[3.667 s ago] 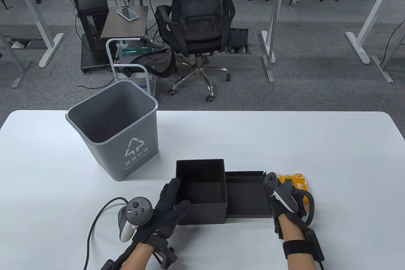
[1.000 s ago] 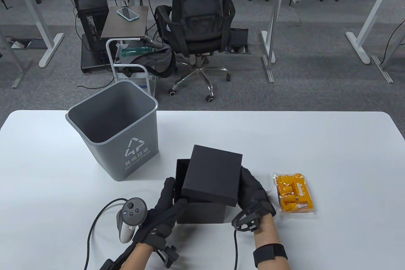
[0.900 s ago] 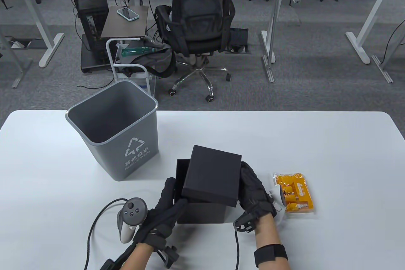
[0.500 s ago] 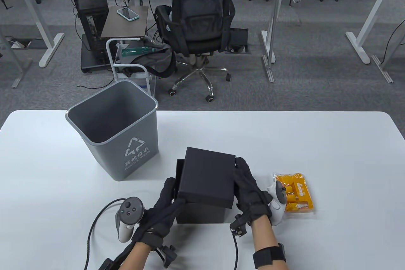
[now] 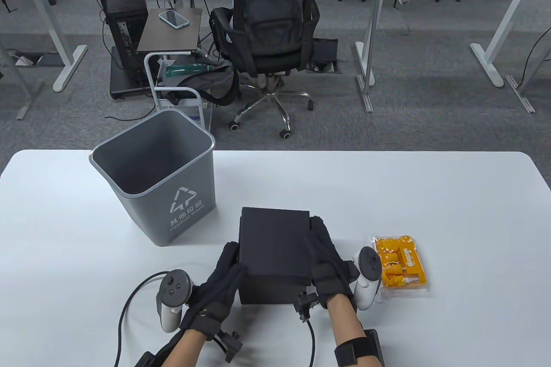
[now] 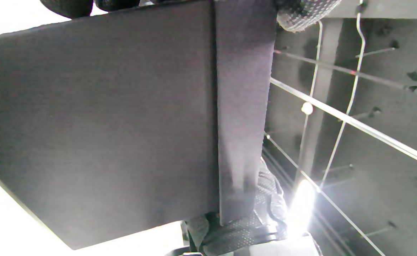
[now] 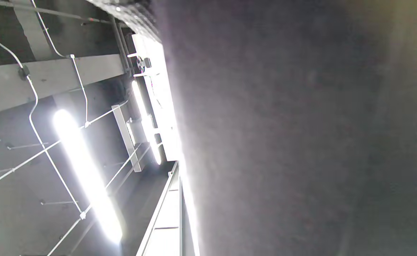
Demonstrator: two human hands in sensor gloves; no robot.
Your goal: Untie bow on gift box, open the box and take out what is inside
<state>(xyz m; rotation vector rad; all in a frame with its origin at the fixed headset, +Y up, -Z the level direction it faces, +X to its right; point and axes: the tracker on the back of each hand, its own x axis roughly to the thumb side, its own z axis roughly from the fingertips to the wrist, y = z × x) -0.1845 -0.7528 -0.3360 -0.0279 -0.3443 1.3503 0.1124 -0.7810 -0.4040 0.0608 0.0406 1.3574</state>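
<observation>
The black gift box [image 5: 267, 294] stands near the table's front edge with its black lid [image 5: 273, 242] sitting level on top. My left hand [image 5: 233, 261] holds the box's left side, fingers up along the wall and thumb across the front corner. My right hand [image 5: 317, 235] grips the lid's right edge, thumb on top and fingers down the side. An orange packet [image 5: 402, 261] lies on the table just right of my right hand. The left wrist view is filled by the box wall [image 6: 95, 124] and the lid's rim [image 6: 242, 106]. A dark box surface [image 7: 301, 142] fills the right wrist view. No bow shows.
A grey waste bin [image 5: 155, 177] stands on the white table [image 5: 430, 195] behind and left of the box. Beyond the table's far edge are an office chair [image 5: 267, 40], a seated person and other desks.
The lid, first lying open-side up beside the open box, was held tilted over it a second ago. It has come down level onto the box. My right hand turned thumb-up with it.
</observation>
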